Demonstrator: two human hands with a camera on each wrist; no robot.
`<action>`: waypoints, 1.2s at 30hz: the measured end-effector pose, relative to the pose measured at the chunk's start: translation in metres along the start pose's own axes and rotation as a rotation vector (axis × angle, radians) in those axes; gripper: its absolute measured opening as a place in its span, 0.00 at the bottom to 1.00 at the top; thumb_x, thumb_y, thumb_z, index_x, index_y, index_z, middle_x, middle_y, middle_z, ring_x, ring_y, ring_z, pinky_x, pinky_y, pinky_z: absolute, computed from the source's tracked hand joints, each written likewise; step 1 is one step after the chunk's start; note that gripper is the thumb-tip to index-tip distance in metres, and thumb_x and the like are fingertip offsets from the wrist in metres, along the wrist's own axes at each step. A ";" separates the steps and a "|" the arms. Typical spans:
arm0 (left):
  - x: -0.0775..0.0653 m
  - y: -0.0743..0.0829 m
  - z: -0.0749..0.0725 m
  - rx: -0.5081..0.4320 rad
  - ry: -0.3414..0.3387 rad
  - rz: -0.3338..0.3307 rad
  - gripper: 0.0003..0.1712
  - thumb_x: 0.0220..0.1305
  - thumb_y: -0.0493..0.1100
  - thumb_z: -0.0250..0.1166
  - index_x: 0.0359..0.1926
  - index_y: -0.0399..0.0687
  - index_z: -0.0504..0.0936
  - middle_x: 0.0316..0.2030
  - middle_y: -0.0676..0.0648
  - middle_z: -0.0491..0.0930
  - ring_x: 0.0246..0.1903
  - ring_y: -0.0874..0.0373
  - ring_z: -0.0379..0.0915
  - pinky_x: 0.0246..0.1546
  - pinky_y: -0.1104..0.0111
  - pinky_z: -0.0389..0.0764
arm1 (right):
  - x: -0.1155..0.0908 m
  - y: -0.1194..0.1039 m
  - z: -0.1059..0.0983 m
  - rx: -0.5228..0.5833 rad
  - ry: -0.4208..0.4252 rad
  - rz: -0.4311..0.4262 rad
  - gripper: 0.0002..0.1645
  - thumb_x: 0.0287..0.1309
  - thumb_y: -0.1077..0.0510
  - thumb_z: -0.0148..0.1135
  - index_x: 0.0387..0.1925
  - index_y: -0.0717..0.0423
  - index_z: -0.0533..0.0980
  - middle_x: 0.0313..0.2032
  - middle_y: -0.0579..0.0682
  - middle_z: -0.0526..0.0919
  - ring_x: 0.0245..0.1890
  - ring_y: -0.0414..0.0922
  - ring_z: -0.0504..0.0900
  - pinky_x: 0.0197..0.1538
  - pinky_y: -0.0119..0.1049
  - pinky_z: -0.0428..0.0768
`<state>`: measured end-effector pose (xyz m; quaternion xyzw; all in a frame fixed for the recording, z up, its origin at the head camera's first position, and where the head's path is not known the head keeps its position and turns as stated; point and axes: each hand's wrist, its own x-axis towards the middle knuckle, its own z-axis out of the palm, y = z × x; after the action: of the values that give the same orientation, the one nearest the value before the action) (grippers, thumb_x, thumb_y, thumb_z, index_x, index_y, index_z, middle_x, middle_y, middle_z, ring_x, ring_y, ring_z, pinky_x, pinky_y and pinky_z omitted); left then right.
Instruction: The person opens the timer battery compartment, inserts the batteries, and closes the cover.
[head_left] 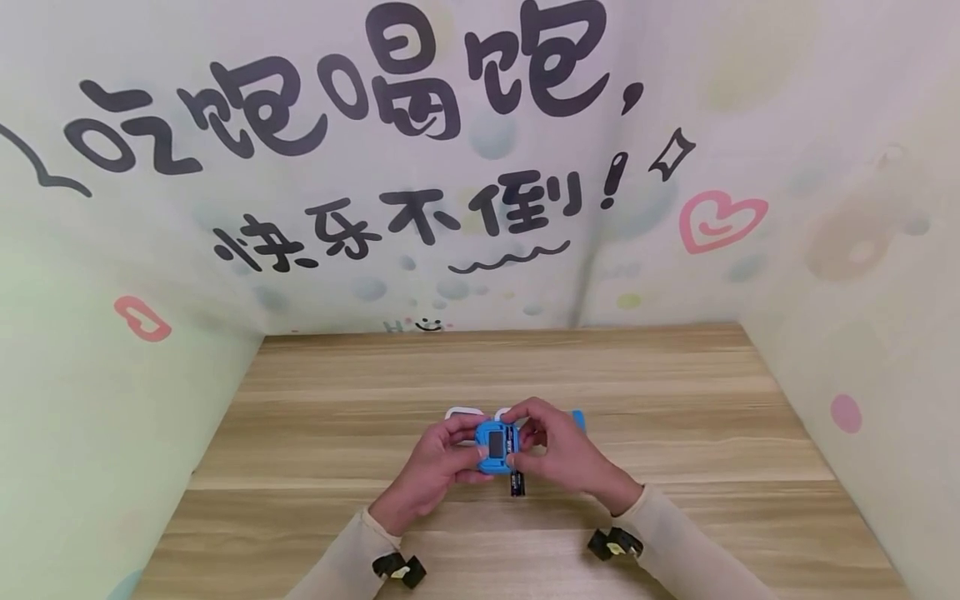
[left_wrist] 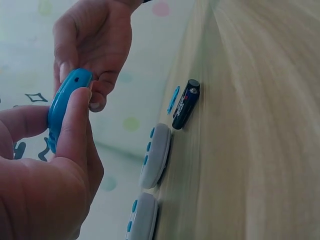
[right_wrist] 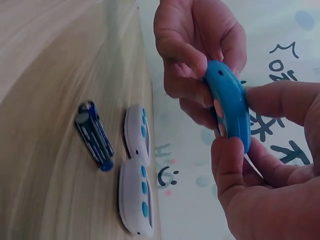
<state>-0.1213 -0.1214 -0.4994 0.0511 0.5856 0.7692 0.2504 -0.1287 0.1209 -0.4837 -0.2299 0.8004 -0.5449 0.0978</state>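
Observation:
A small rounded blue device, shaped like a kitchen timer (head_left: 493,460), is held up above the table with its back toward the head camera. That back has a dark rectangle and an uncovered slot with a dark battery (head_left: 510,437) in it. My left hand (head_left: 433,468) grips the timer by its left side, thumb on the back. From the right, my right hand (head_left: 564,450) holds it too, with forefinger at the top edge and thumb low by the battery slot. Two loose dark batteries (right_wrist: 95,137) lie side by side on the table below.
Two white timers with blue buttons, one nearer (right_wrist: 135,200) and one farther (right_wrist: 136,132) in the right wrist view, lie behind the hands on the wooden table (head_left: 300,467). A flat blue piece (head_left: 578,420) shows past the right hand. Printed walls (head_left: 480,275) enclose the table's back and sides.

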 end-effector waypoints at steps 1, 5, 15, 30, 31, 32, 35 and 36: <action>0.000 -0.001 0.000 0.002 0.000 0.000 0.33 0.69 0.30 0.67 0.72 0.31 0.68 0.53 0.42 0.76 0.45 0.53 0.85 0.48 0.53 0.92 | 0.000 0.001 0.001 0.000 0.001 0.000 0.28 0.58 0.63 0.76 0.59 0.51 0.77 0.45 0.55 0.82 0.40 0.47 0.80 0.43 0.34 0.86; 0.001 -0.003 0.002 0.010 -0.001 0.003 0.33 0.69 0.30 0.67 0.73 0.30 0.68 0.52 0.42 0.76 0.44 0.54 0.86 0.48 0.53 0.92 | -0.002 0.004 0.002 -0.003 0.002 -0.003 0.29 0.58 0.65 0.75 0.60 0.50 0.76 0.46 0.55 0.81 0.40 0.47 0.79 0.41 0.32 0.84; 0.000 -0.004 0.001 0.016 -0.014 -0.001 0.33 0.71 0.31 0.67 0.74 0.32 0.68 0.54 0.40 0.76 0.45 0.54 0.86 0.46 0.58 0.93 | -0.004 0.004 0.001 -0.024 -0.005 -0.029 0.28 0.61 0.62 0.76 0.61 0.50 0.77 0.48 0.52 0.81 0.41 0.45 0.80 0.43 0.32 0.86; -0.002 -0.003 -0.004 0.017 0.015 -0.014 0.37 0.71 0.32 0.67 0.76 0.31 0.63 0.55 0.43 0.76 0.47 0.52 0.85 0.48 0.55 0.92 | -0.005 0.016 -0.030 -0.097 0.028 -0.017 0.22 0.64 0.56 0.75 0.57 0.54 0.81 0.54 0.56 0.87 0.49 0.55 0.85 0.49 0.34 0.89; -0.003 -0.003 -0.005 0.016 0.018 -0.016 0.37 0.71 0.32 0.67 0.76 0.32 0.63 0.55 0.43 0.76 0.48 0.52 0.85 0.49 0.54 0.92 | -0.005 0.018 -0.033 -0.116 0.044 -0.014 0.22 0.63 0.56 0.76 0.57 0.54 0.81 0.53 0.56 0.87 0.49 0.53 0.85 0.48 0.33 0.89; -0.003 -0.003 -0.006 0.017 0.019 -0.017 0.37 0.71 0.32 0.66 0.76 0.32 0.63 0.55 0.43 0.76 0.48 0.52 0.85 0.49 0.54 0.92 | -0.004 0.020 -0.036 -0.129 0.061 -0.007 0.21 0.63 0.57 0.76 0.57 0.55 0.81 0.53 0.57 0.87 0.49 0.52 0.85 0.48 0.33 0.88; -0.004 -0.003 -0.007 0.018 0.022 -0.018 0.37 0.71 0.32 0.66 0.77 0.32 0.63 0.55 0.43 0.76 0.49 0.52 0.84 0.50 0.54 0.92 | -0.002 0.028 -0.044 -0.159 0.115 0.008 0.21 0.63 0.59 0.75 0.56 0.57 0.82 0.52 0.58 0.87 0.49 0.50 0.85 0.48 0.34 0.88; -0.004 -0.004 -0.007 0.018 0.024 -0.020 0.37 0.71 0.32 0.66 0.77 0.32 0.63 0.55 0.43 0.76 0.49 0.52 0.84 0.50 0.54 0.92 | -0.002 0.030 -0.046 -0.165 0.128 0.017 0.21 0.63 0.60 0.75 0.56 0.57 0.81 0.52 0.58 0.87 0.49 0.49 0.84 0.49 0.35 0.88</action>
<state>-0.1194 -0.1284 -0.5042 0.0384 0.5961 0.7619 0.2504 -0.1541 0.1692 -0.4935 -0.1950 0.8491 -0.4898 0.0318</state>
